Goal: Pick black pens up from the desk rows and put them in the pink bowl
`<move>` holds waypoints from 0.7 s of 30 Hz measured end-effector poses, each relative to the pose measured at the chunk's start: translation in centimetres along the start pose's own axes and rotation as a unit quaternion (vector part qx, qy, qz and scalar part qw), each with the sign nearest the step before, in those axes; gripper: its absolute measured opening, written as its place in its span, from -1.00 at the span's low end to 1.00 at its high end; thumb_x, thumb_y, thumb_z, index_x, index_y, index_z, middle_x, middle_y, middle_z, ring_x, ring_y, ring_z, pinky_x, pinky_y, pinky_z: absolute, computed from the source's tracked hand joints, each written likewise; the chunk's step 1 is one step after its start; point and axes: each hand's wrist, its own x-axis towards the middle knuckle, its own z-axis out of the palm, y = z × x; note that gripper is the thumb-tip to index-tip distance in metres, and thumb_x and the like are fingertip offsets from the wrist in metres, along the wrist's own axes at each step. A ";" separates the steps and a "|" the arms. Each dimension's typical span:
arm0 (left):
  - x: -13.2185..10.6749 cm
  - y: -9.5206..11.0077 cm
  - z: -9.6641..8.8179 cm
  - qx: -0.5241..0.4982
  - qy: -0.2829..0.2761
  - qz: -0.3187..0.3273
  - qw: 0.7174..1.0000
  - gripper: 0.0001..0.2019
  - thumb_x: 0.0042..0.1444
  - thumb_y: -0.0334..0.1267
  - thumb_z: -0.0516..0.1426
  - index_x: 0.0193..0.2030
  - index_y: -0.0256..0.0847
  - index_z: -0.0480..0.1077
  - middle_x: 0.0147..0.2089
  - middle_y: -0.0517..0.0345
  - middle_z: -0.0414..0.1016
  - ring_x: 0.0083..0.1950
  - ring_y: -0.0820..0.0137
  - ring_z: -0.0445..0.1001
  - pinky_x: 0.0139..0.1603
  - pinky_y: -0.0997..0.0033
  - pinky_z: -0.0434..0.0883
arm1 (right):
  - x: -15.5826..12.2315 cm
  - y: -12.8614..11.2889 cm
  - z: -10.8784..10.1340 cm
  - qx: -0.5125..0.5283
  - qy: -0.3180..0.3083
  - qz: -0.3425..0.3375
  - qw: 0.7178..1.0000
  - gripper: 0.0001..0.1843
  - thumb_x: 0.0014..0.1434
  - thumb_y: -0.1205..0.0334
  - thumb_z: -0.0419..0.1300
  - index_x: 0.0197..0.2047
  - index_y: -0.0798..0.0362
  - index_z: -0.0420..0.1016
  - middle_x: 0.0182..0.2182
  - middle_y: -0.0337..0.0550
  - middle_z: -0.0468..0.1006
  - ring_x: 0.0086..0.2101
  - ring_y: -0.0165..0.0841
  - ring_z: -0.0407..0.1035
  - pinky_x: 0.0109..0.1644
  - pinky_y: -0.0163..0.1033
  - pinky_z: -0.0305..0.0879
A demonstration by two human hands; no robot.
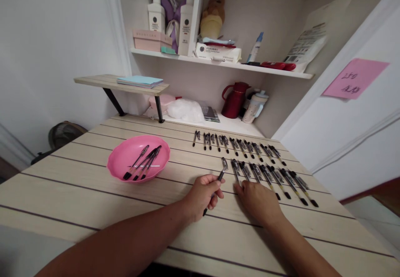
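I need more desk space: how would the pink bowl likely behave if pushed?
The pink bowl looks thin-walled and plastic, so probably light and fairly stiff. Wide and shallow, it seems unlikely to tip. The loose pens inside may slide or roll.

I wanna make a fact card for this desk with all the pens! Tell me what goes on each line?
Left hand: holding a pen, slanted
Right hand: low, fingers at the near row's left end
Near row: pens side by side
Far row: smaller-looking pens, closer to the shelves
Pink bowl: a few loose pens and a thin white strip
Right side: pink note with handwriting
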 end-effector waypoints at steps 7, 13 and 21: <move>-0.1 0.0 0.1 0.010 -0.009 0.005 1.000 -0.75 -0.02 -0.19 0.07 -0.22 -0.30 0.33 -0.57 0.28 0.32 -0.76 0.67 0.10 -0.74 0.57 -0.09 | 0.2 0.1 -0.6 0.195 0.056 0.025 0.979 -0.61 0.16 0.01 -0.08 -0.49 0.05 0.38 -0.57 -0.08 0.48 -0.49 -0.27 0.39 -0.44 -0.27 0.13; 0.0 -0.2 0.0 0.015 -0.030 0.017 0.999 -0.77 -0.04 -0.14 0.11 -0.33 -0.26 0.27 -0.55 0.29 0.33 -0.76 0.68 0.12 -0.75 0.59 -0.06 | 0.4 -3.3 -1.5 0.727 -0.001 0.072 0.682 -0.60 -0.04 -0.13 0.16 -0.40 0.07 0.34 -0.54 -0.23 0.46 -0.55 -0.42 0.32 -0.50 -0.36 0.16; -0.2 -0.3 0.4 0.036 -0.008 0.038 0.999 -0.73 0.01 -0.04 0.07 -0.37 -0.23 0.19 -0.59 0.36 0.28 -0.78 0.68 0.10 -0.77 0.61 -0.06 | 0.3 -6.2 -0.5 0.862 0.000 0.058 0.504 -0.62 -0.11 -0.02 0.29 -0.56 0.08 0.25 -0.76 -0.39 0.26 -0.76 -0.52 0.12 -0.69 -0.39 0.06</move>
